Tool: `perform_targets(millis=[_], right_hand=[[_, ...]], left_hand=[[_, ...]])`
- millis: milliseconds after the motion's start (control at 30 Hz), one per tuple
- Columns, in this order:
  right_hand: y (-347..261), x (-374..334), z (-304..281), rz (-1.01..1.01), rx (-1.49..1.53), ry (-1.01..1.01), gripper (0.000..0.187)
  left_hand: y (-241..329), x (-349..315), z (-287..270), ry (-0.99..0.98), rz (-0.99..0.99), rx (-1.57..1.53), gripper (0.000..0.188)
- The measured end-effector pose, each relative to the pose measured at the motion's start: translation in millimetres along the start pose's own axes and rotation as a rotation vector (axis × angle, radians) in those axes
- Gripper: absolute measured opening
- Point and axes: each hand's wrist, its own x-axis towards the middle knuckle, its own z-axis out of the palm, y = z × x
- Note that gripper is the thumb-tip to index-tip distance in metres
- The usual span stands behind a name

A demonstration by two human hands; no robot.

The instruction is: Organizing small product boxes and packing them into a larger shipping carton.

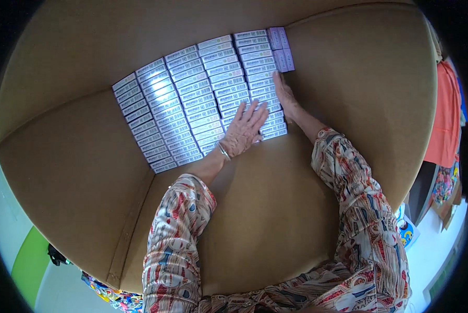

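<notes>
Small flat white boxes with printed labels and barcodes [184, 104] lie in several tight columns inside a large brown cardboard carton [260, 208]. My left hand [244, 129] lies over the lower right columns, fingers spread, palm down, closing round nothing. At the right edge of the rightmost column, my right hand [284, 95] stands on its side with fingers stretched out along the boxes. Purple boxes [281, 49] stand just above it, at the top right end of the columns. The left palm hides a few boxes.
The carton's tall walls curve round both arms, with a right wall [364, 78] close to my right sleeve. Outside it on the right are a coral-red cloth [445, 115] and a colourful printed package [407, 232]. Multicoloured items [111, 292] lie outside at the lower left.
</notes>
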Motion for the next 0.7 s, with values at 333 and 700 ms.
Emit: perform_targets(millis=[333,700], right_hand=[[-9,12,7,-0.149,-0.233,0.281,0.088],[-23,5,13,-0.15,-0.156,0.186,0.087]], left_hand=[[-14,-3,-8,-0.056,-0.142,0.041,0.094],[-23,-12,0,-0.027,-0.246,0.022,0.088]])
